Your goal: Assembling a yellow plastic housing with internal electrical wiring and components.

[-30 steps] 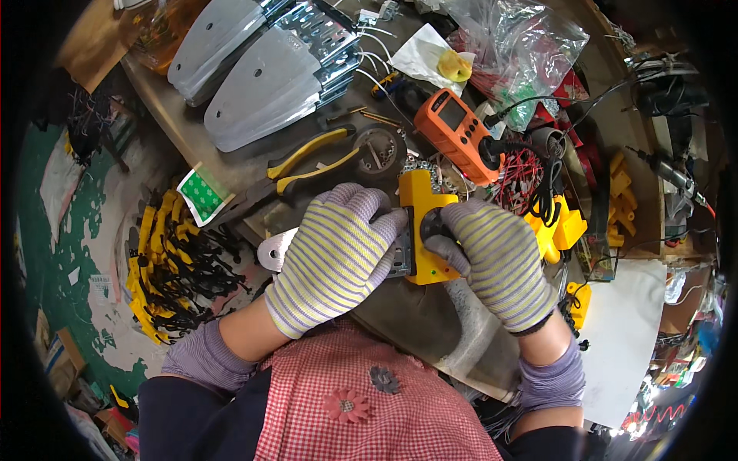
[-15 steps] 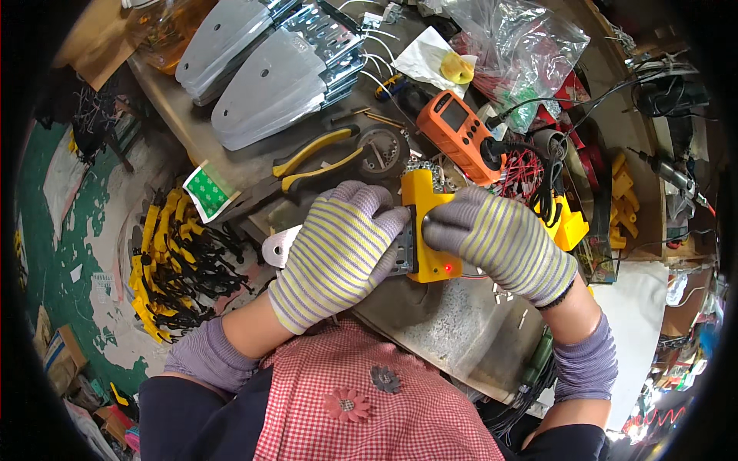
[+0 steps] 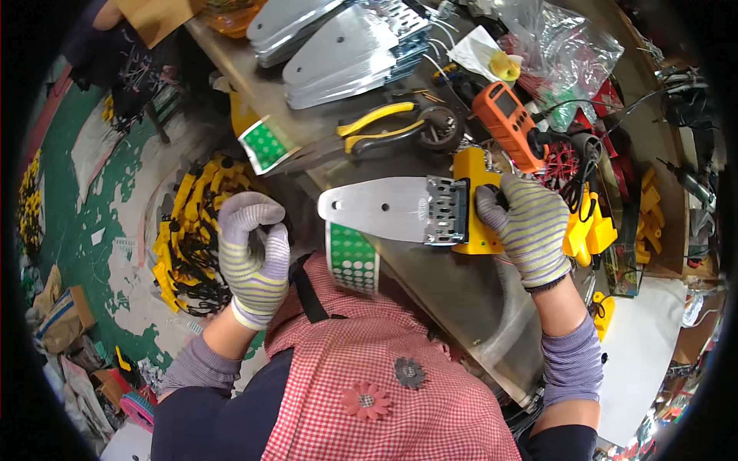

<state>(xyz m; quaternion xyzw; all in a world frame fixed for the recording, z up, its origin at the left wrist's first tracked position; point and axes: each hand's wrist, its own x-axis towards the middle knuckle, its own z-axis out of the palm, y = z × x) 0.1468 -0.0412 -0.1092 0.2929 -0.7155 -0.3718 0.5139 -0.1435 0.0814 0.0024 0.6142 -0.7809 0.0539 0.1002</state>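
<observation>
My right hand (image 3: pixel 532 227), in a striped knit glove, is closed on the right side of a yellow plastic housing (image 3: pixel 478 215), its thumb near a black part. Against the housing's left side lies a silver metal plate (image 3: pixel 377 206), tapered and rounded at its far left end, with a slotted bracket (image 3: pixel 446 209) where they meet. My left hand (image 3: pixel 255 257), gloved too, is off the plate, to its left. Its fingers are curled but apart from the thumb, and nothing shows between them. Below the plate hangs a strip of green and white round stickers (image 3: pixel 354 257).
Yellow-handled pliers (image 3: pixel 380 127), an orange meter (image 3: pixel 507 127) and stacked silver plates (image 3: pixel 346 58) lie on the metal table. Another green sticker sheet (image 3: pixel 267 144) sits at its left edge. Yellow parts with black cables (image 3: pixel 200 230) are heaped left of the table. Clear plastic bags (image 3: pixel 569 46) lie far right.
My left hand has let go of the housing and plate and moved left, uncovering the plate. My right hand still grips the housing. The view has shifted, and the lit red lamp no longer shows.
</observation>
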